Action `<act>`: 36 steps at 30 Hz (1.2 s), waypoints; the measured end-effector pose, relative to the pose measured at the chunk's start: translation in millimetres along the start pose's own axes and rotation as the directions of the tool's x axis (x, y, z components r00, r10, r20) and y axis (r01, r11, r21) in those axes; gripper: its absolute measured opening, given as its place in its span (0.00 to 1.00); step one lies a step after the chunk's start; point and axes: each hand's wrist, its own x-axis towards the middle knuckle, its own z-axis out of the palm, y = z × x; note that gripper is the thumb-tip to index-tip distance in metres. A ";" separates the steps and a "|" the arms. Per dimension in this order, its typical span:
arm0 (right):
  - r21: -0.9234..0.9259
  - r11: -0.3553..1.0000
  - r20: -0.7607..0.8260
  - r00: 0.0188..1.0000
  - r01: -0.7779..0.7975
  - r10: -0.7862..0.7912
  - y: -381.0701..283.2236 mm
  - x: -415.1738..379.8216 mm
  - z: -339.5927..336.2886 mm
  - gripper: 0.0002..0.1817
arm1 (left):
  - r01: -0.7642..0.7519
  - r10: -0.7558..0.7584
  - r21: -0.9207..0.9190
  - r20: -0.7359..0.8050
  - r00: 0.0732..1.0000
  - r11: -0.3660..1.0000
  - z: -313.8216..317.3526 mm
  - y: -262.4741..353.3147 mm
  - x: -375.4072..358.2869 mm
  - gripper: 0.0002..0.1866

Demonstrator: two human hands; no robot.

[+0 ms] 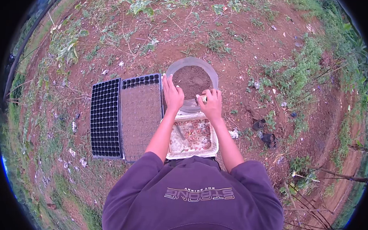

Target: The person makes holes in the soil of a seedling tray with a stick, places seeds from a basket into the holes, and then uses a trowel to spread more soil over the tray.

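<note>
My left hand (173,94) is at the left rim of a round tub (175,66), beside the filled seedling tray, its fingers stretched out and holding nothing that I can see. Dark loose soil (192,79) lies in the tub. At the tub's near right side, my right hand (211,103) is closed around a small pale yellowish object (203,99), mostly hidden by the fingers. Below both hands sits a white plastic basket (215,146) with many small reddish pieces and a thin dark stick-like tool (180,132) in it.
Left of the tub, a black seedling tray (141,117) holds soil in most cells, with bare cells along its far end. Another black seedling tray (106,118) with unfilled cells adjoins it. Dark footwear-like items (268,138) lie right. Weeds and dry twigs surround the reddish ground.
</note>
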 end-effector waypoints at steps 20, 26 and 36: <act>-0.097 0.991 0.063 0.994 0.096 -0.090 -40.0 -133.4 47.2 0.11 | 0.130 -0.151 0.100 0.252 0.956 0.986 -59.4 -54.8 -162.2 0.34; -0.265 0.964 0.313 0.943 -0.025 0.110 -37.8 -180.0 86.0 0.17 | 0.097 -0.209 0.272 0.422 0.882 0.957 -76.5 -62.9 -194.7 0.39; -0.420 0.906 0.399 0.886 -0.054 0.237 -37.6 -197.0 101.4 0.24 | 0.016 -0.295 0.403 0.640 0.710 0.915 -110.4 -65.6 -213.1 0.36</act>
